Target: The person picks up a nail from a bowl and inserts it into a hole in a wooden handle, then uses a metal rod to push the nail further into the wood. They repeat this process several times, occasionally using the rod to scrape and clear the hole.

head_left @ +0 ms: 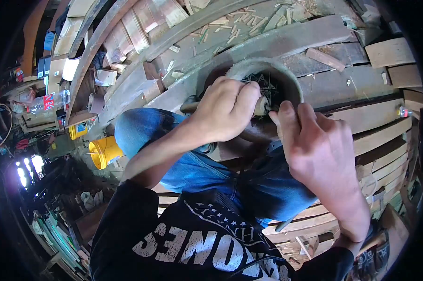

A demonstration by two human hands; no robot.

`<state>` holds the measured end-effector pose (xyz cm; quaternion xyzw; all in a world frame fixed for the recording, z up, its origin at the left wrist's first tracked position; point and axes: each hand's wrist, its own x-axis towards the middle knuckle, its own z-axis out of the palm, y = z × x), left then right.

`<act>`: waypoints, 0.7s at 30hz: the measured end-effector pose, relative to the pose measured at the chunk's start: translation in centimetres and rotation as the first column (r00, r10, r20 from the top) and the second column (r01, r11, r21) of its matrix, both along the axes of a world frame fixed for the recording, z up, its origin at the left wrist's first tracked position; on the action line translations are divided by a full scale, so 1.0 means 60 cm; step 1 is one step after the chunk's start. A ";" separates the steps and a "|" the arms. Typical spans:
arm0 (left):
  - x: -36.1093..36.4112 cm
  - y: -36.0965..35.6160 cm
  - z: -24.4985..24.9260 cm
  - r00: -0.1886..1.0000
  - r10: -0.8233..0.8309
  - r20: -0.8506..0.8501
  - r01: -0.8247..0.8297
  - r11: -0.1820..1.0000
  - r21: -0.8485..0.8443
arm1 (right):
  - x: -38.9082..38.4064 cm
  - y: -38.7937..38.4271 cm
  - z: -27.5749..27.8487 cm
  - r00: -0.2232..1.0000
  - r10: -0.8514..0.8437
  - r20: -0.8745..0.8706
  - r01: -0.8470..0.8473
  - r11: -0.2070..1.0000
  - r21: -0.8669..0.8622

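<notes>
My left hand (228, 107) is closed round a tool with a blunt, light-brown wooden end (262, 107). A dark part (189, 107) sticks out on the other side of the fist and may belong to it. My right hand (317, 140) is closed, thumb and fingers pressed together close to the wooden end; what they pinch is hidden. Both hands are over the near side of a round, grey-rimmed container (293, 79). Inside it lie many thin dark metal pieces, like nails (267, 83), partly covered by my left hand.
Curved wooden planks (314, 35) surround the container, with small wood offcuts (237, 33) scattered behind it. A loose wooden block (325, 59) lies to the right. At left are a yellow bucket (104, 152) and a plastic bottle (50, 102). Wooden slats (380, 154) run along the right.
</notes>
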<state>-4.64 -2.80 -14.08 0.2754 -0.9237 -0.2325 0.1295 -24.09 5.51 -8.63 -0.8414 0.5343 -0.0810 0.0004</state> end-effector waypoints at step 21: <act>0.022 0.041 -0.027 0.986 0.022 0.164 -0.021 1.000 -0.009 | 0.035 0.029 -0.076 1.000 0.000 -0.008 -0.001 0.999 -0.043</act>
